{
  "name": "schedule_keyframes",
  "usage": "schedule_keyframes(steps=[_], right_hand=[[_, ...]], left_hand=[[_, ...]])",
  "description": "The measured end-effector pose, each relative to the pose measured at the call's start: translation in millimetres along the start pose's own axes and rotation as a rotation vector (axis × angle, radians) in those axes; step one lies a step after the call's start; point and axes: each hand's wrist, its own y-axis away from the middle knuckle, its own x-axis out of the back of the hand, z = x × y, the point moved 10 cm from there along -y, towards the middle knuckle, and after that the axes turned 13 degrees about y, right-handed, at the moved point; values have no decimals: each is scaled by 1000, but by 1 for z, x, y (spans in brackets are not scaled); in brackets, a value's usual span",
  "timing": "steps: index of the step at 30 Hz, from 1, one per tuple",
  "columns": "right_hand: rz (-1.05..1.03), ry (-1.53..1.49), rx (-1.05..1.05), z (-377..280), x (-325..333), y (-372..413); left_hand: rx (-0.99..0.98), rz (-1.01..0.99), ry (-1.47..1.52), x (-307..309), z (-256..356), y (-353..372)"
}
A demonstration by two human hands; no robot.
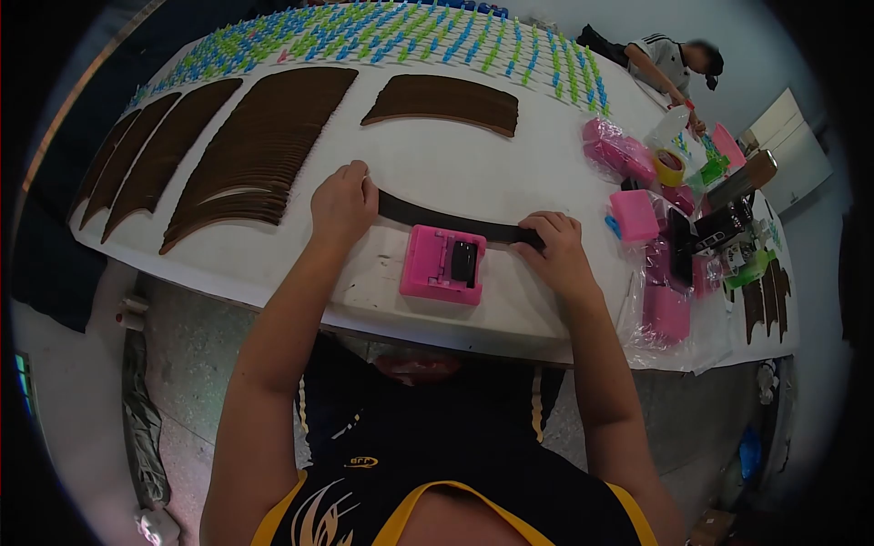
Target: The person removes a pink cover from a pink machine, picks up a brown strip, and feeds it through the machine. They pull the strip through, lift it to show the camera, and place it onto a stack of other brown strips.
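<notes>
A long, dark, slightly curved flat strip (pixel 437 217) stretches across the white table between my two hands. My left hand (pixel 344 205) is closed on its left end, fingers together. At the other end, my right hand (pixel 557 247) pinches the strip between thumb and fingers. Just in front of the strip sits a pink block-shaped device (pixel 423 268) with a black part (pixel 464 262) set in its right side. The strip's lower edge overlaps the top of the pink device in this view.
Fanned stacks of dark brown strips (pixel 264 146) lie left, another stack (pixel 446 102) beyond my hands. Rows of blue and green pieces (pixel 410 36) cover the far side. Pink packages (pixel 619 150), yellow tape (pixel 668 168) and a phone (pixel 680 246) crowd the right. A person (pixel 674 64) works far right.
</notes>
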Motion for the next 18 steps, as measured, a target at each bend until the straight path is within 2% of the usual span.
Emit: schedule_keyframes(steps=[2,8,11,18], right_hand=[[-19,-8,12,-1,3,-4],[-67,-25,87,-4,2,-8],[-22,3,143,-9,5,-7],[38,80,313,-27,11,-7]], left_hand=[[15,-24,143,-4,-4,1],[-10,9,238,-2,-5,-2],[65,-21,218,-2,-9,-2],[45,38,239,6,-8,-1]])
